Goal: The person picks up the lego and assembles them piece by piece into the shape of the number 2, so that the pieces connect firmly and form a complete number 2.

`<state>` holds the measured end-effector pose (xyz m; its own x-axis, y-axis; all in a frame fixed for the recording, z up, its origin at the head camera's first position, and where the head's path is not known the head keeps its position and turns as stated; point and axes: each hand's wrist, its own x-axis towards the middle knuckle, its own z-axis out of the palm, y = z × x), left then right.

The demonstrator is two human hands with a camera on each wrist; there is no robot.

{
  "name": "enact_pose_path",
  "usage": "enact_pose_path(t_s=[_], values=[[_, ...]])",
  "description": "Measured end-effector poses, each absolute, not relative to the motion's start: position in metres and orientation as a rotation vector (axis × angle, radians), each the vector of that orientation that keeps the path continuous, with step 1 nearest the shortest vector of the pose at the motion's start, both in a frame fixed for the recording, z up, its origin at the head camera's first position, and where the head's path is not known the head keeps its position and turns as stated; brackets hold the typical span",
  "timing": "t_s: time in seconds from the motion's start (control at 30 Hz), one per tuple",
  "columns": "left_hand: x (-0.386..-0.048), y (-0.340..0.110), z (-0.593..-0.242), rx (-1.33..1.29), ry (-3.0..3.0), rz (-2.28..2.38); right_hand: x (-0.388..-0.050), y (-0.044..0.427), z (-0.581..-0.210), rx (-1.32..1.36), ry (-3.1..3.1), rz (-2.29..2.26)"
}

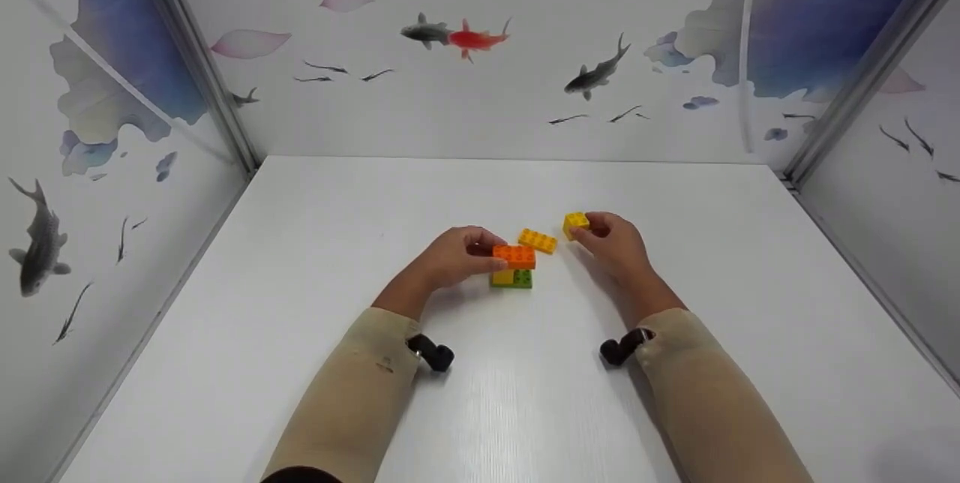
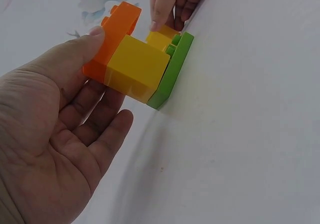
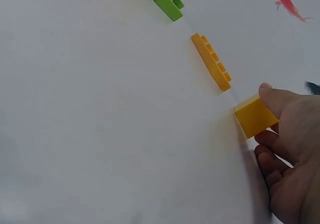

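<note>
My left hand pinches an orange toy brick between thumb and fingers. That brick sits on a yellow brick, which stands on one end of a flat green brick; studs show on the green brick's other end. My right hand holds a second yellow brick, roughly cube-shaped, by its sides. Between the hands a thin yellow-orange brick with studs up lies on the table, touched by neither hand.
The white table is bounded by white panels printed with fish and leaves, at the back and both sides. Metal posts stand at the back corners. Both forearms wear beige sleeves with small black devices at the wrists.
</note>
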<state>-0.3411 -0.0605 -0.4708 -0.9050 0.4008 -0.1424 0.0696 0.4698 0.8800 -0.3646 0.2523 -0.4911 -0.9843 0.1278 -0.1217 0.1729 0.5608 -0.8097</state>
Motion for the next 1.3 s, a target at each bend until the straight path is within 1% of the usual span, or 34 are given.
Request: enact_pose_path(t_s=[0.47,0.73,1.07,1.3], values=[[-0.341,-0.060,-0.470,0.389,2.399,1.384,-0.363,0.251,-0.485,0.325,2.675,-1.482],[-0.340,-0.061,-0.470,0.409,2.384,1.404,-0.363,0.255,-0.478,0.301,2.657,-1.527],[-0.342,-0.061,-0.471,0.398,2.385,1.401,-0.359,0.249,-0.458,0.336,2.640,-1.546],[-0.342,-0.060,-0.472,0.395,2.389,1.397,-0.351,0.242,-0.444,0.242,2.654,-1.565]])
